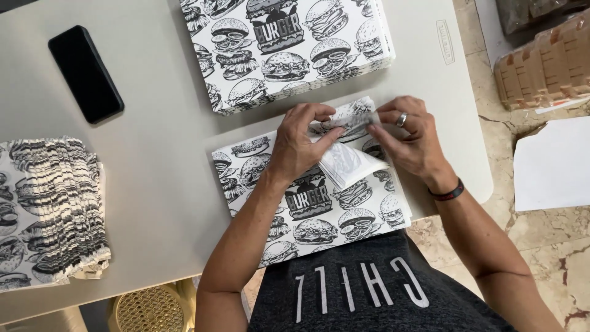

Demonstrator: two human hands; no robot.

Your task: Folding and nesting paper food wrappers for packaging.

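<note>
**Both hands fold a printed sheet at centre frame**

The burger-print paper sheet (pixel 319 197) lies flat on the grey table (pixel 153 166), just below the middle of the frame, and its upper right corner is turned up, showing the plain white underside. The left hand (pixel 301 144) pinches that folded edge between thumb and fingertips. The right hand (pixel 409 138), wearing a ring and a dark wristband, pinches the same fold from the other side, fingers pressed together on the paper.

Just above, at top centre, sits a stack of flat printed sheets (pixel 289 49). Over at the left edge, a pile of folded pieces (pixel 49 209) is fanned out. A black phone (pixel 86 74) rests in the upper left. Brown cartons (pixel 544 64) sit on the floor, upper right.
</note>
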